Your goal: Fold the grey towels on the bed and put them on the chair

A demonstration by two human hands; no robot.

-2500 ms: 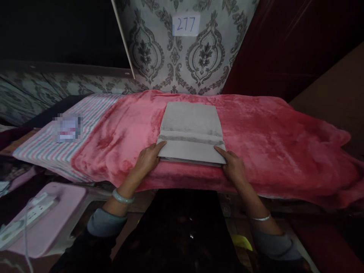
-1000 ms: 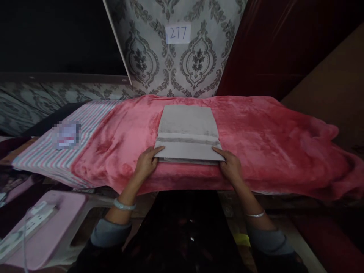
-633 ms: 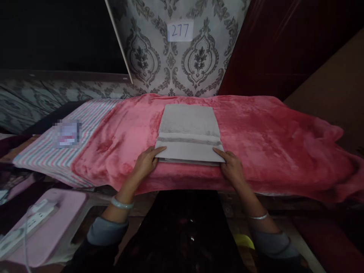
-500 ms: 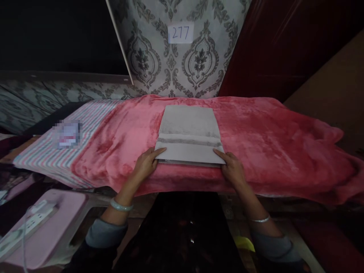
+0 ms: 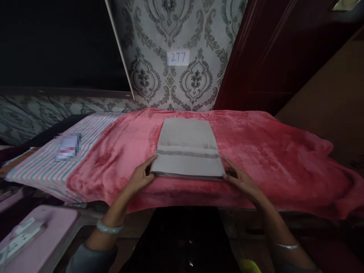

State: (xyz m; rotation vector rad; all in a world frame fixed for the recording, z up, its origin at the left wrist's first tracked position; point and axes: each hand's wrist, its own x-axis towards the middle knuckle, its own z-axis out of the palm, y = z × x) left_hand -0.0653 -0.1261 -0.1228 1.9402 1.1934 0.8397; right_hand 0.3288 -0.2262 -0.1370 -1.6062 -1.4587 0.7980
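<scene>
the folded grey towel [image 5: 187,146] is lying flat on the pink fleece blanket [image 5: 273,167], roughly midway along it, with its near edge sitting just short of the blanket's front drop. a darker woven band is running across the towel, parallel to that near edge, and folded layers are showing along the front.

the left hand [image 5: 138,180] is resting at the towel's near left corner, its fingers [image 5: 148,165] touching the edge. the right hand [image 5: 241,182] is resting at the near right corner, its fingers [image 5: 229,166] curving against the edge. neither hand is clenched into a fist. whether either one is pinching the cloth cannot be determined from this view, as the fingertips are partly hidden at the towel's edge.

a pale jade bangle [image 5: 109,227] is encircling the left wrist and a thin silver bangle [image 5: 287,245] is encircling the right. a grey sleeve [image 5: 91,259] is covering the left forearm near the lower frame edge.

a striped cloth [image 5: 42,178] is extending from beneath the blanket's left end, with a blurred label [image 5: 67,147] lying on it. damask wallpaper [image 5: 170,79] is rising behind, bearing a paper tag [image 5: 178,58] marked 277, beside a dark red door [image 5: 256,57]. a white power strip [image 5: 19,237] is lying on a pink plastic stand [image 5: 48,237] at lower left.
</scene>
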